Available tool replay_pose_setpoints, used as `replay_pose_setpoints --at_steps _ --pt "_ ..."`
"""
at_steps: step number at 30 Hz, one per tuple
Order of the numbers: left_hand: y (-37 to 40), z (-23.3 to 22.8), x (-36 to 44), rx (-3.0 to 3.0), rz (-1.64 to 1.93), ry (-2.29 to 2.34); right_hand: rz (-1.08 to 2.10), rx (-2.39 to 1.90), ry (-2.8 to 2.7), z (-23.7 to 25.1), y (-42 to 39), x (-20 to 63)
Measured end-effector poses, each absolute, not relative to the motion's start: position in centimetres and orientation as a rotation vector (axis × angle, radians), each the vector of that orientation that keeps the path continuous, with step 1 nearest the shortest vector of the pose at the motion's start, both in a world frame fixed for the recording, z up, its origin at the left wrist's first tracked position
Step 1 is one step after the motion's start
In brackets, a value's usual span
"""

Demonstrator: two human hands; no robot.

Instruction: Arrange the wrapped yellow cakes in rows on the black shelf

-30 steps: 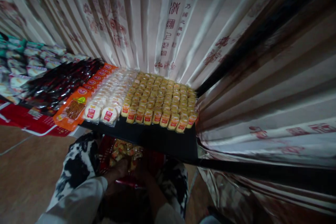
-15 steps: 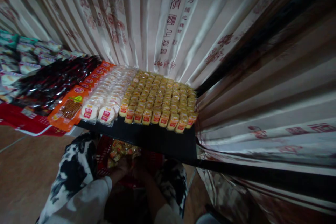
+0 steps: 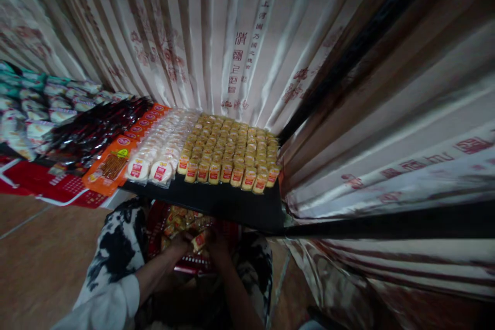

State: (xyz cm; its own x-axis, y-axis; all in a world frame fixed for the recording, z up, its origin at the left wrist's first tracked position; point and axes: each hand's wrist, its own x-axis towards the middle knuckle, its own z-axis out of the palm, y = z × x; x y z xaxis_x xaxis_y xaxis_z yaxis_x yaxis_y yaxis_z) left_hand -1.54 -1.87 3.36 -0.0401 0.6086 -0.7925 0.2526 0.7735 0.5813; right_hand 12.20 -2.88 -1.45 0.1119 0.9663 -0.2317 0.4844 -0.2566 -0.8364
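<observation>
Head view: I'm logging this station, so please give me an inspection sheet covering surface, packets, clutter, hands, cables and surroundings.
Surface: black tabletop, rows of packaged snacks along it.
Job's things: yellow packets in a red basket between the knees.
Clutter: red item with a white strap, left.
Hands: left hand and right hand over the basket, one packet between them; grip too dark to tell.
Cables: nothing seen.
Surroundings: pleated curtain behind, tiled floor below.

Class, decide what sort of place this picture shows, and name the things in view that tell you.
Probably a small shop or snack stall: yellow packets and white packets lie in neat rows on a black surface, and a red basket holds more yellow packets.
</observation>
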Motion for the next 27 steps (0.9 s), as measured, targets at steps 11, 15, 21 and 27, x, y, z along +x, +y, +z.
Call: replay_pose_setpoints --at_steps 11,15,21,27 --pt "-3.2 7.3 -1.0 0.739 0.533 1.148 1.27 -1.475 -0.972 7.6 -3.9 14.1" --pt "-2.0 9.7 1.6 0.829 0.668 1.079 1.149 -1.472 -0.968 9.7 -3.9 15.0" --pt "0.8 11.8 6.3 1.117 0.675 1.034 0.775 -1.638 -0.972 10.5 -3.3 17.3" --pt "4.7 14.0 9.4 1.56 0.685 1.071 0.586 -1.633 -1.015 11.1 -2.0 20.5"
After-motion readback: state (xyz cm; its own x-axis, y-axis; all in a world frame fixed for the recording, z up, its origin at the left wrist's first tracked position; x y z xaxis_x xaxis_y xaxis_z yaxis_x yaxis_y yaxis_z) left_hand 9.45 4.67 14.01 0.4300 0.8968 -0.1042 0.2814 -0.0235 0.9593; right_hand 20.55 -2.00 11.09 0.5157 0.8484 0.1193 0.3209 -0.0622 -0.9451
